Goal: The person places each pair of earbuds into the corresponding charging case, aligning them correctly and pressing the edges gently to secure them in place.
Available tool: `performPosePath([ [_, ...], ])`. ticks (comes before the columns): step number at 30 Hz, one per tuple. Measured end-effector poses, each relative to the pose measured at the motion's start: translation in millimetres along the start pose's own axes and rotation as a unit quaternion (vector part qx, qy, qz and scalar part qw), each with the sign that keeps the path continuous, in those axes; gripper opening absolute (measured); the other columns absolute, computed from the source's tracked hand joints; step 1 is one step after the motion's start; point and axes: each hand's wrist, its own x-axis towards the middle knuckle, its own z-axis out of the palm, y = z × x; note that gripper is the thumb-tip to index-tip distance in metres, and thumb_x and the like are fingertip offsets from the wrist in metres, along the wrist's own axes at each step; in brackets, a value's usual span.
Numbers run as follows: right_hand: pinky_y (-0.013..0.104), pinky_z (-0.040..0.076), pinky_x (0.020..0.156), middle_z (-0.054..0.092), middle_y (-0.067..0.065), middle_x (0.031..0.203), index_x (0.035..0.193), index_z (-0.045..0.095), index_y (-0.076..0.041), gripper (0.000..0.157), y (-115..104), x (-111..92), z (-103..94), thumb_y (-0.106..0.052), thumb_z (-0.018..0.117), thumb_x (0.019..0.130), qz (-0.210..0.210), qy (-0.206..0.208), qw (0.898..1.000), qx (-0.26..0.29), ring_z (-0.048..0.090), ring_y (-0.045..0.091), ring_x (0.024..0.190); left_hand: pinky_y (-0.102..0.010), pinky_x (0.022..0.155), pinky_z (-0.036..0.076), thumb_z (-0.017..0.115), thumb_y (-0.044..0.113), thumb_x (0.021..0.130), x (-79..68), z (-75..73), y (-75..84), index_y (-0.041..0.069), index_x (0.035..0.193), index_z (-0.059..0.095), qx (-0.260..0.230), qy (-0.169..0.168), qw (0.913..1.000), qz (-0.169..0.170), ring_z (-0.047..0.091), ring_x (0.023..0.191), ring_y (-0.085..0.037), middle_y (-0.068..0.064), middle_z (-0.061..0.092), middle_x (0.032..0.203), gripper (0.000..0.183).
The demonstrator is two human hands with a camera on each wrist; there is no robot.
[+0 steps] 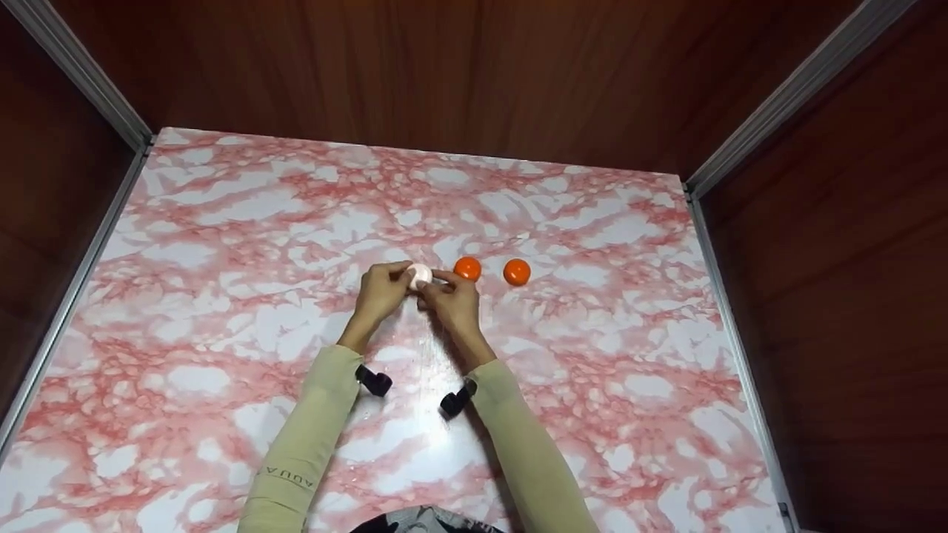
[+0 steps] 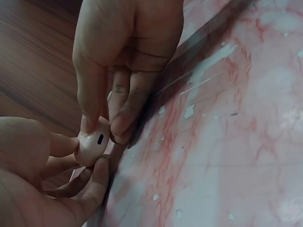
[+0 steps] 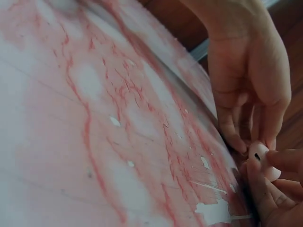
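A small, rounded white piece (image 1: 420,276) with a dark slot in its side is between my two hands, around the middle of the table. My left hand (image 1: 381,290) pinches it from the left with thumb and fingers. From the right, my right hand (image 1: 458,303) pinches the same piece. The slot on the white piece (image 2: 93,143) faces the left wrist camera, and the right wrist view shows a slot on the piece (image 3: 262,161) too. One orange ball (image 1: 467,268) lies just beyond the right hand's fingers. A second orange ball (image 1: 517,272) is a little farther right.
The table (image 1: 222,296) has a red-and-white marbled top. Dark wooden panels (image 1: 415,74) stand behind it and on both sides, with metal strips (image 1: 740,355) along the side edges. Each wrist wears a black camera mount (image 1: 374,381).
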Motion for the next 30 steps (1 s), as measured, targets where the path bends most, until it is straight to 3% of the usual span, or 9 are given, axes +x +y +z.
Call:
performPosePath([
  [5, 0.035, 0.060, 0.056, 0.075, 0.022, 0.086, 0.116, 0.068, 0.003, 0.031, -1.7, 6.2, 3.2, -0.007, 0.072, 0.087, 0.004, 0.004, 1.000, -0.019, 0.070, 0.022, 0.057, -0.041, 0.093, 0.052, 0.060, 0.022, 0.097, 5.2, 2.4, 0.4, 0.007, 0.125, 0.068, 0.019, 0.025, 0.9993, 0.021, 0.066, 0.107, -0.029, -0.016, 0.070, 0.118, 0.033],
  [10, 0.035, 0.060, 0.056, 0.074, 0.023, 0.083, 0.116, 0.068, 0.002, 0.030, -4.2, 10.2, 7.4, -0.005, 0.072, 0.087, 0.020, 0.003, 1.000, -0.019, 0.068, 0.021, 0.055, -0.040, 0.087, 0.053, 0.060, 0.018, 0.096, 8.9, 5.0, 0.8, 0.005, 0.122, 0.069, 0.016, 0.041, 0.9989, 0.018, 0.066, 0.096, -0.026, -0.015, 0.071, 0.104, 0.031],
  [19, 0.036, 0.060, 0.057, 0.073, 0.027, 0.085, 0.119, 0.065, 0.005, 0.033, -6.2, 19.0, 11.6, -0.001, 0.070, 0.087, 0.027, 0.007, 1.000, -0.011, 0.067, 0.023, 0.054, -0.036, 0.078, 0.055, 0.064, 0.017, 0.092, 16.6, 4.8, -1.3, 0.004, 0.112, 0.071, 0.000, 0.071, 0.9974, 0.009, 0.070, 0.087, -0.024, -0.013, 0.074, 0.097, 0.026],
  [24, 0.034, 0.060, 0.057, 0.073, 0.026, 0.083, 0.122, 0.064, 0.006, 0.036, -6.6, 21.3, 11.6, -0.002, 0.070, 0.087, 0.013, 0.008, 0.999, -0.047, 0.070, 0.028, 0.059, -0.037, 0.079, 0.055, 0.064, 0.020, 0.092, 19.1, 5.1, -2.2, 0.005, 0.109, 0.073, 0.013, 0.079, 0.9967, 0.014, 0.071, 0.089, -0.024, -0.012, 0.075, 0.096, 0.024],
  [30, 0.035, 0.061, 0.062, 0.072, 0.023, 0.081, 0.129, 0.059, 0.006, 0.045, -5.9, 20.1, 11.6, 0.001, 0.070, 0.085, 0.022, 0.004, 0.998, -0.050, 0.071, 0.026, 0.061, -0.040, 0.084, 0.055, 0.065, 0.019, 0.092, 19.4, 5.6, -3.7, 0.002, 0.107, 0.074, 0.020, 0.091, 0.9954, 0.023, 0.071, 0.092, -0.026, -0.014, 0.075, 0.097, 0.024],
])
